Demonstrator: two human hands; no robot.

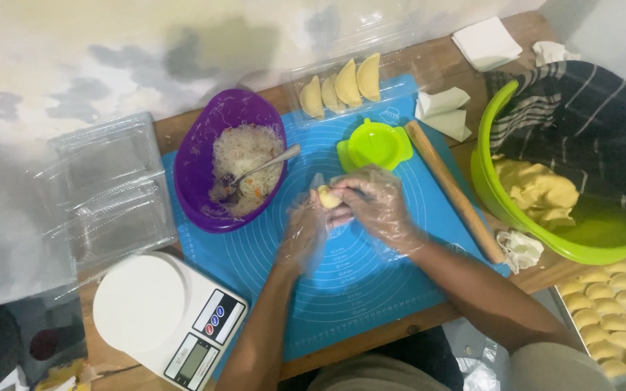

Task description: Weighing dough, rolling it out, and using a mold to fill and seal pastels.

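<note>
My gloved left hand [304, 230] and right hand [377, 205] jointly cup a dough piece [327, 197] above the blue mat's [371, 289] centre. The filling bowl [204, 156] sits at the mat's left edge, within reach.

A blue mat [371, 289] with pale ring markings covers the brown wooden counter [429, 61]. The bowl [195, 170] is purple, the press [376, 145] lime green, like the big tub [488, 181] under a dark striped cloth [581, 123]. Pale yellow dough [537, 190], yellow pastries [348, 85], white scale [146, 308].
</note>
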